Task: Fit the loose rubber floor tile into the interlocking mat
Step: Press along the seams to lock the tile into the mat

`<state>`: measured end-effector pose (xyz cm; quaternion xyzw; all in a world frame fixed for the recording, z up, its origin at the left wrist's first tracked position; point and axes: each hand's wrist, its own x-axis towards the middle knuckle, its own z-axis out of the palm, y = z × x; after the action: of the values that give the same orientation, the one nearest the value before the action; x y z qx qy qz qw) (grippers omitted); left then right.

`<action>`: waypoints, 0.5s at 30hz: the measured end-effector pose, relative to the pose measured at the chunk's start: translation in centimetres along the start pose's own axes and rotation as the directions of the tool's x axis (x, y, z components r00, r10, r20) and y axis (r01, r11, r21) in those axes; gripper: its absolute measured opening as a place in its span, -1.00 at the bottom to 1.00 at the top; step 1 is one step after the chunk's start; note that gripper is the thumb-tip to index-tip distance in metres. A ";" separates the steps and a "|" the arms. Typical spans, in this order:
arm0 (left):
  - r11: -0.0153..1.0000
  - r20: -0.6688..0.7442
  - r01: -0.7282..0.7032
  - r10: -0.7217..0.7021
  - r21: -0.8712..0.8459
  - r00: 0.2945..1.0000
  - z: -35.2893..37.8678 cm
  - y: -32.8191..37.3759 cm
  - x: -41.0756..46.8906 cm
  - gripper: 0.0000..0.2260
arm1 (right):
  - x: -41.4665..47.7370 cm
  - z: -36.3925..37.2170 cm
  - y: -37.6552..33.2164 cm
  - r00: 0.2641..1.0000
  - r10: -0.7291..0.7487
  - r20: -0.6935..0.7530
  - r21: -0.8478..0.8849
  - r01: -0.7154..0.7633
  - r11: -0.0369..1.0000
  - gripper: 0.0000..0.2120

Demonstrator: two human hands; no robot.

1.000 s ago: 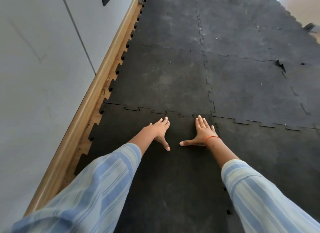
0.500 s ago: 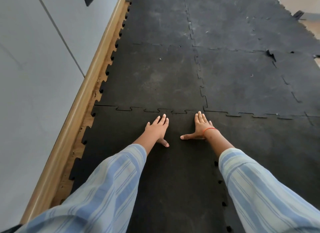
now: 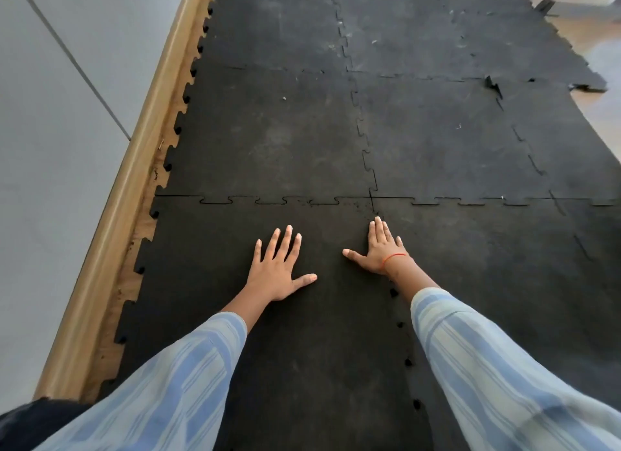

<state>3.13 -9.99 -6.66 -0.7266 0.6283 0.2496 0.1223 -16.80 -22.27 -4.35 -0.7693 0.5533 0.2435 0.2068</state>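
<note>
Now both hands (image 3: 279,269) lie further apart, tile (image 3: 235,249) seemingly seated.

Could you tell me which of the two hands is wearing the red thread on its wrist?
The right hand, pressed flat beside the tile's right seam, has the red thread; the left hand has a bare wrist.

— What runs along the left?
— A pale grey wall (image 3: 50,121) with a wooden skirting board (image 3: 134,168).
— And far right?
— Light bare floor (image 3: 601,64), brightly lit.
</note>
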 end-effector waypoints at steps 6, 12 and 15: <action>1.000 0.111 -0.022 0.020 0.014 0.994 -0.8 0.9 -1.5 0.02 | -4.1 3.7 0.6 0.998 0.021 -0.061 0.054 -0.017 0.998 -0.19; 0.996 0.164 -0.045 0.032 0.076 0.986 0.0 2.2 -2.8 0.23 | -8.5 7.5 1.8 0.994 0.052 -0.094 0.038 -0.049 0.998 -0.22; 0.995 0.160 -0.049 0.034 0.087 0.987 0.1 2.3 -2.8 0.24 | -8.5 7.5 2.0 0.997 0.049 -0.066 0.023 -0.047 0.999 -0.22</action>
<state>0.61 -7.93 -4.95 -0.6850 0.6423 0.2802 0.1995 -22.10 -12.07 -5.31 -0.7612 0.5806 0.2169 0.1906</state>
